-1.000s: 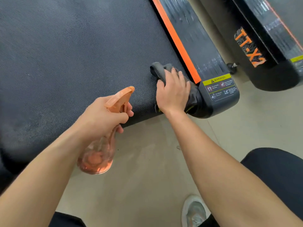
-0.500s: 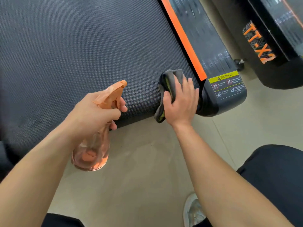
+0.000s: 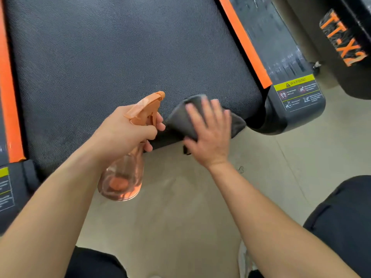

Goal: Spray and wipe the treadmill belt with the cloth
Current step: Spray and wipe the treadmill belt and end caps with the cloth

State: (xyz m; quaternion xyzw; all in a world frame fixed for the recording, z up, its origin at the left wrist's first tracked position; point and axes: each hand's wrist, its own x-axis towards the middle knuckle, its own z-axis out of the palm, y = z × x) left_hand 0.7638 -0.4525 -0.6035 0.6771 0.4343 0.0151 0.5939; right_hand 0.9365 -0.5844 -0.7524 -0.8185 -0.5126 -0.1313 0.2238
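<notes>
The dark textured treadmill belt (image 3: 112, 57) fills the upper part of the head view. My left hand (image 3: 128, 131) grips an orange translucent spray bottle (image 3: 122, 177) by its neck and trigger, nozzle pointing over the belt's near edge. My right hand (image 3: 208, 129) lies with fingers spread flat on a dark grey cloth (image 3: 180, 117), pressing it on the belt's near edge, close to the right side rail. The hand is motion-blurred. Part of the cloth is hidden under the palm.
An orange-striped black side rail (image 3: 261, 47) with a yellow warning label (image 3: 297, 87) borders the belt on the right; another orange rail (image 3: 8, 97) runs on the left. A second machine (image 3: 345, 37) stands at far right. Beige floor (image 3: 180, 227), my knee and a shoe lie below.
My right hand has slid the cloth leftward along the belt's near edge, away from the rail's end cap, and its fingers have flattened out. The left hand keeps holding the bottle.
</notes>
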